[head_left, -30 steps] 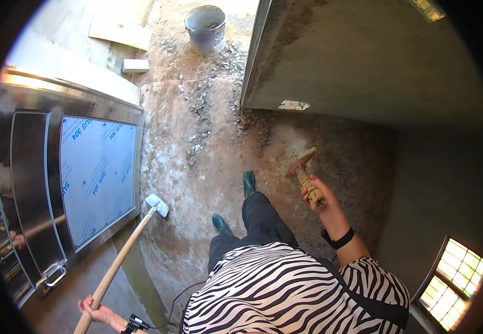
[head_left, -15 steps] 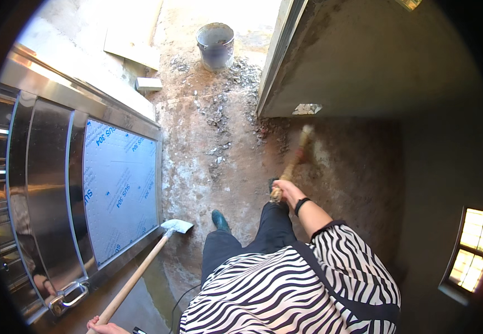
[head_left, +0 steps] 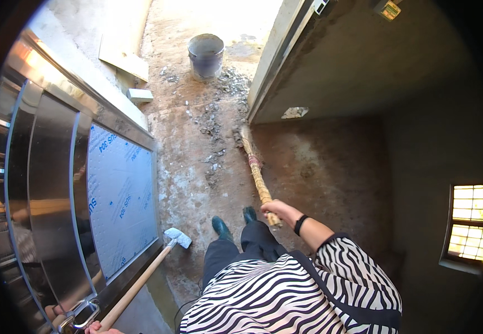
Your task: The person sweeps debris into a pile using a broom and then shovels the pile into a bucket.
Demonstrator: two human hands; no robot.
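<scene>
My right hand [head_left: 273, 208] is closed round the upper end of a straw broom [head_left: 257, 175], a bound tan stalk with red binding partway down. Its far tip touches the floor at the foot of the door-side wall, beside scattered grey rubble [head_left: 211, 125]. At the lower left, my left hand [head_left: 101, 328] grips a long wooden handle, partly cut off by the picture's edge. The handle belongs to a shovel [head_left: 178, 237] whose pale, crusted head hangs near the steel door's lower corner.
A metal bucket [head_left: 206, 57] stands in the doorway among grit. To my left is a steel door [head_left: 122, 200] with blue-printed film and a handle. A pale block [head_left: 139, 95] and board [head_left: 124, 61] lie beyond it. On the right are a bare wall [head_left: 336, 67] and barred window [head_left: 469, 222].
The broom has swung left, its tip going from the dark floor at the right to the wall's corner by the rubble. My view has shifted slightly; the shovel's head has turned.
</scene>
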